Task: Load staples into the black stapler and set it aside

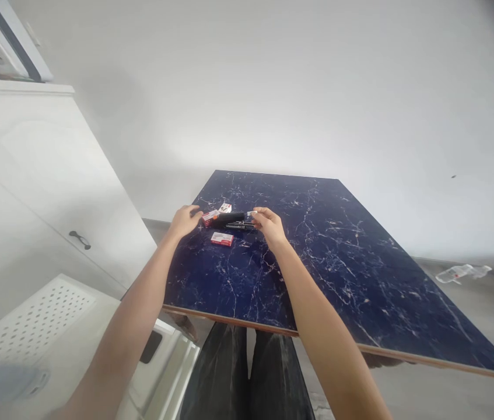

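On the dark blue marbled table (316,251) lies a black stapler-like object (231,218), its two arms spread apart. My right hand (269,224) is at its right end, fingers pinched on a small whitish piece (251,213). My left hand (185,220) rests at the table's left side, fingers curved and apart, beside a red and white box (209,218). Another small box (225,207) sits just behind the black object. A third red and white box (222,238) lies in front of it.
A white cabinet (45,175) stands at the left, with a white perforated surface (41,315) below it. The wall (294,87) rises behind the table. A crumpled clear plastic item (461,272) lies beyond the right edge.
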The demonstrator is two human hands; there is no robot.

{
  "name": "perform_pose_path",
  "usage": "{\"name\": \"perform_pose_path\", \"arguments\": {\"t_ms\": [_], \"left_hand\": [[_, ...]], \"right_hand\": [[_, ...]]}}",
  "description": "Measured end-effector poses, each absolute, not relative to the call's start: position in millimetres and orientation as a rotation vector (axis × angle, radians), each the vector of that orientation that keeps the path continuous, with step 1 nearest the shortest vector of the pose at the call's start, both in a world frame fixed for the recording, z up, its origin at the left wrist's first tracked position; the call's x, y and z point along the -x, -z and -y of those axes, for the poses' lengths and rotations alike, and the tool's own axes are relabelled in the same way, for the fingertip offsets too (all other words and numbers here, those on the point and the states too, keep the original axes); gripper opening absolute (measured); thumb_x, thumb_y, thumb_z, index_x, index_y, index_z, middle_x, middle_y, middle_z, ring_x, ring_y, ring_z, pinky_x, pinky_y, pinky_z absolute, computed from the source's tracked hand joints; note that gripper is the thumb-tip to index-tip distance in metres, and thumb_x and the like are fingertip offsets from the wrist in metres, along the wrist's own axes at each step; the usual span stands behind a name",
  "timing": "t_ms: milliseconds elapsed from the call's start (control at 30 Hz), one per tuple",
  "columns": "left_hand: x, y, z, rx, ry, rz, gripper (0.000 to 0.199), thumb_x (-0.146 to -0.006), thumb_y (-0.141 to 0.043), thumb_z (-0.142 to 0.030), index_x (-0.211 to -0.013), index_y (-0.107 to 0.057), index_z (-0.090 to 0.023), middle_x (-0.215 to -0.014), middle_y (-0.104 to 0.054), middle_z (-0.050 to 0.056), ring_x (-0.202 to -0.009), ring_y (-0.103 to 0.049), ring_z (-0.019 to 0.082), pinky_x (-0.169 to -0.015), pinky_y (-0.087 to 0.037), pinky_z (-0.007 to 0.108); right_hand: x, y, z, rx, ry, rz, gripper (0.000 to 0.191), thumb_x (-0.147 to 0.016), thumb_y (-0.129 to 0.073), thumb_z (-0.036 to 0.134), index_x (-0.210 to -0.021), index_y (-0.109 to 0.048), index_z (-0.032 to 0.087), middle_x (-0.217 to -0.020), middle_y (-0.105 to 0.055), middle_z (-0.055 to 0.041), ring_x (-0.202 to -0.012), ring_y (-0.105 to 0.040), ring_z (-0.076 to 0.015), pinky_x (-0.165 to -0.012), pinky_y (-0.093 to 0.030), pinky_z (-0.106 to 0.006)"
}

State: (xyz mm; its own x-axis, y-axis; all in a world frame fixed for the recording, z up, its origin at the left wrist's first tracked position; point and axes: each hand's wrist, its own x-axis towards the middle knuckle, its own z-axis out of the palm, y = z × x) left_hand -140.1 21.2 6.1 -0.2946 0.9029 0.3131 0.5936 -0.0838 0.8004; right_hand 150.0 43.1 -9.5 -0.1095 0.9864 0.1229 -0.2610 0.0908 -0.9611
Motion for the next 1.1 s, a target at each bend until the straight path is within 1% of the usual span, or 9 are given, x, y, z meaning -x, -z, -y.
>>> {"name": "perform_pose_path", "arguments": {"t_ms": [133, 200, 300, 367, 500, 600, 700, 933, 1100], "left_hand": [[137.3, 8.2, -26.4, -1.663, -1.34, -1.766, 0.019, -0.069, -0.083, -0.031, -0.083, -0.075, -0.021, -0.099, -0.075, 0.01, -0.112, -0.063, 0.032, -0.107, -0.041, 0.04], [134.7, 6.4, -24.4, -1.606, -1.443, -1.721, 0.022, -0.072, -0.081, -0.032, -0.091, -0.075, -0.021, -0.101, -0.075, 0.009, -0.108, -0.065, 0.029, -0.103, -0.045, 0.039], [128.5, -1.8, -21.5, -1.349, -1.629, -1.559, 0.028, -0.081, -0.074, -0.033, -0.105, -0.071, -0.02, -0.106, -0.073, 0.009, -0.097, -0.07, 0.025, -0.09, -0.056, 0.039], [122.6, -6.6, -20.5, -1.165, -1.677, -1.37, 0.027, -0.083, -0.07, -0.027, -0.108, -0.069, -0.017, -0.111, -0.071, 0.011, -0.098, -0.071, 0.024, -0.087, -0.06, 0.039], [113.3, -10.9, -18.0, -0.931, -1.513, -1.037, 0.034, -0.072, -0.063, -0.002, -0.104, -0.071, -0.009, -0.117, -0.07, 0.016, -0.116, -0.066, 0.029, -0.102, -0.056, 0.04], [111.6, -11.7, -15.0, -0.913, -1.383, -0.928, 0.042, -0.069, -0.061, 0.004, -0.109, -0.072, -0.009, -0.124, -0.069, 0.017, -0.122, -0.063, 0.031, -0.108, -0.052, 0.039], [110.4, -12.4, -12.9, -0.937, -1.368, -0.927, 0.041, -0.074, -0.066, 0.001, -0.112, -0.072, -0.011, -0.128, -0.067, 0.015, -0.125, -0.061, 0.03, -0.109, -0.051, 0.039], [104.2, -8.7, -12.9, -0.962, -1.409, -1.008, 0.029, -0.077, -0.076, -0.008, -0.105, -0.074, -0.012, -0.121, -0.071, 0.014, -0.116, -0.067, 0.026, -0.103, -0.056, 0.038], [96.6, -3.7, -10.7, -1.202, -1.398, -1.101, 0.036, -0.073, -0.084, -0.027, -0.106, -0.076, -0.015, -0.114, -0.075, 0.012, -0.106, -0.07, 0.027, -0.098, -0.058, 0.045]], "right_hand": [[-146.9, 10.6, -42.6, 0.902, -1.319, 1.208, 0.04, -0.066, -0.081, 0.046, -0.095, -0.071, 0.021, -0.083, -0.07, -0.0025, -0.074, -0.064, -0.0165, -0.07, -0.051, -0.029], [-146.7, 11.6, -42.9, 0.899, -1.316, 1.223, 0.041, -0.066, -0.081, 0.047, -0.096, -0.07, 0.021, -0.084, -0.071, -0.0026, -0.074, -0.065, -0.0165, -0.07, -0.051, -0.029], [-146.9, 12.7, -43.3, 0.891, -1.308, 1.25, 0.041, -0.067, -0.08, 0.048, -0.097, -0.071, 0.021, -0.086, -0.072, -0.0026, -0.074, -0.065, -0.0163, -0.072, -0.051, -0.03], [-146.4, 13.3, -43.4, 0.893, -1.306, 1.263, 0.04, -0.068, -0.08, 0.048, -0.097, -0.071, 0.021, -0.085, -0.072, -0.0025, -0.074, -0.065, -0.0162, -0.072, -0.051, -0.03], [-143.7, 14.2, -43.8, 0.885, -1.331, 1.262, 0.038, -0.069, -0.079, 0.045, -0.095, -0.071, 0.02, -0.082, -0.072, -0.0022, -0.073, -0.065, -0.0158, -0.072, -0.051, -0.03], [-142.5, 13.9, -43.7, 0.871, -1.346, 1.259, 0.038, -0.069, -0.079, 0.045, -0.095, -0.071, 0.021, -0.083, -0.073, -0.0024, -0.073, -0.065, -0.0158, -0.073, -0.05, -0.03], [-142.5, 12.5, -42.7, 0.869, -1.346, 1.256, 0.037, -0.068, -0.08, 0.046, -0.095, -0.071, 0.021, -0.083, -0.073, -0.0024, -0.073, -0.065, -0.0161, -0.073, -0.05, -0.03], [-141.8, 10.2, -40.1, 0.875, -1.346, 1.263, 0.036, -0.069, -0.079, 0.045, -0.094, -0.071, 0.021, -0.083, -0.073, -0.0027, -0.073, -0.065, -0.0161, -0.073, -0.051, -0.03], [-137.8, 9.2, -36.8, 0.796, -1.302, 1.278, 0.037, -0.072, -0.077, 0.049, -0.097, -0.071, 0.022, -0.088, -0.074, -0.003, -0.076, -0.066, -0.0164, -0.073, -0.053, -0.029]]}}
